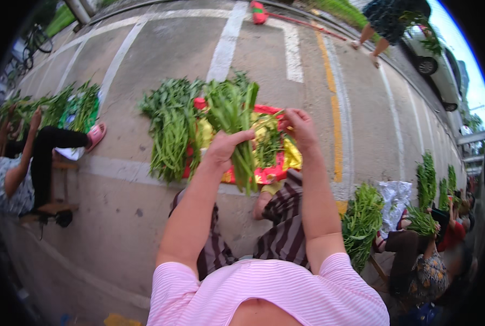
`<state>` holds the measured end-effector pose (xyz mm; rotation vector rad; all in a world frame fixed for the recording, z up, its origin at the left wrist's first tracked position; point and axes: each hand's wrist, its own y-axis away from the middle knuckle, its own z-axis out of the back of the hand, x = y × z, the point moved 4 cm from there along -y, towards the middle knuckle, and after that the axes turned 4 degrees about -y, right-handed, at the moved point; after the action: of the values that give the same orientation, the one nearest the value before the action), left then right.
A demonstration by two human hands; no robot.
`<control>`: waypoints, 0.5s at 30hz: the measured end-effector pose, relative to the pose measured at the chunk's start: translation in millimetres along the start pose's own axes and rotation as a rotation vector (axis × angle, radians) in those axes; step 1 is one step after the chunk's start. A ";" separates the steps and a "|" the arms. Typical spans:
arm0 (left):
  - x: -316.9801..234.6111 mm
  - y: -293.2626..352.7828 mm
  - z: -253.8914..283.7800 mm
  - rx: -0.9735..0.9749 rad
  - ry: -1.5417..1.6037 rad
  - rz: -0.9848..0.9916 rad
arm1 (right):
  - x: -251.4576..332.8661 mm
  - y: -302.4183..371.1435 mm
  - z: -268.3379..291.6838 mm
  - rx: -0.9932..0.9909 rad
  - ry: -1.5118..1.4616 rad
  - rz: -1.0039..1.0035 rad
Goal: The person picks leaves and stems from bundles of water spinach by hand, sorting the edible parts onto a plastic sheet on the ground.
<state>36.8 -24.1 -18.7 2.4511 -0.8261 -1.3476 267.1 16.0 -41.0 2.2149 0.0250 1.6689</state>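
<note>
A bunch of leafy green stalks (pixel 229 108) is gripped in my left hand (pixel 229 148), its leaves pointing away and its stalk ends hanging toward me. To the right of the bunch, my right hand (pixel 299 127) pinches a thin, yellowish-green stem (pixel 271 118). Below both hands lies a red and yellow plastic sheet (pixel 292 155), with loose green trimmings (pixel 268 146) on it. A larger pile of the same greens (pixel 172 127) rests just left of the sheet, its stalks toward me.
At the left a seated person (pixel 17 168) handles greens over another pile (pixel 58 108). On the right, more greens (pixel 363 220) lie by other seated people (pixel 424 266). Someone stands (pixel 389 27) near a white car (pixel 432 60). A red long-handled object (pixel 259 12) lies at the far edge of the paving.
</note>
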 end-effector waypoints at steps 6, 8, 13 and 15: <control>7.2 -10.6 -8.4 0.004 0.106 -0.012 | 14.2 -13.0 -3.3 0.012 -0.016 -0.057; 11.2 -14.0 -14.2 0.017 0.127 -0.028 | 15.0 -16.6 5.8 0.027 -0.067 -0.078; 4.9 -12.1 -22.0 0.044 0.127 -0.070 | 9.3 -36.3 48.0 0.000 -0.170 -0.115; 6.2 -12.4 -19.0 0.049 0.119 -0.067 | 8.5 -38.5 55.0 -0.012 -0.165 -0.113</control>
<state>59.7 -18.9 -18.1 2.5891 -0.7641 -1.2031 328.8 38.7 -57.4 2.2897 0.0948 1.4201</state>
